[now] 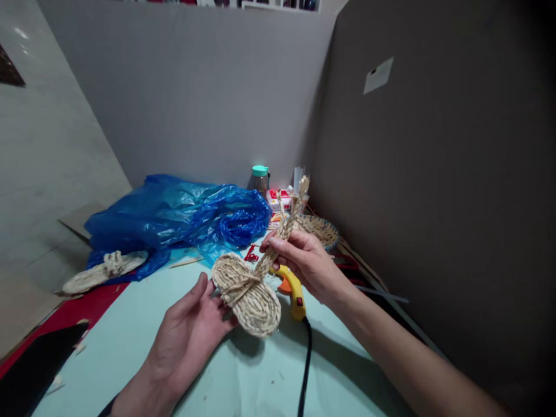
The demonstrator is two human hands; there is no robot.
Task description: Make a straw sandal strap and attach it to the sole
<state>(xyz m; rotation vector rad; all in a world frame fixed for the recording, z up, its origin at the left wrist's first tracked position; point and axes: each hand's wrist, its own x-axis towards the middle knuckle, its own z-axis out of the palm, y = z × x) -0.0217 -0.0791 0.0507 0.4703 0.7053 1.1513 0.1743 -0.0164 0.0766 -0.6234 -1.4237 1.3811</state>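
Observation:
A small woven straw sole (257, 308), narrowed at its middle by wrapped strands, is held tilted above the table. A thick straw braid (270, 260) runs up from that middle. My right hand (299, 255) is closed around the braid, pinching it between thumb and fingers, and its upper end sticks out above. Palm up, my left hand (191, 318) is open at the sole's left edge. Its fingers reach behind the sole, partly hidden, while the thumb stands apart. Behind the sole lies a yellow glue gun (296, 292) with an orange trigger and black cord.
A crumpled blue plastic bag (174, 214) covers the back left, beside a straw slipper (104, 272). At the back stand a bottle with a teal lid (259, 176), a red-and-white packet (280, 198) and a woven basket (319, 229). Grey partitions (208, 92) enclose the pale green tabletop (208, 385).

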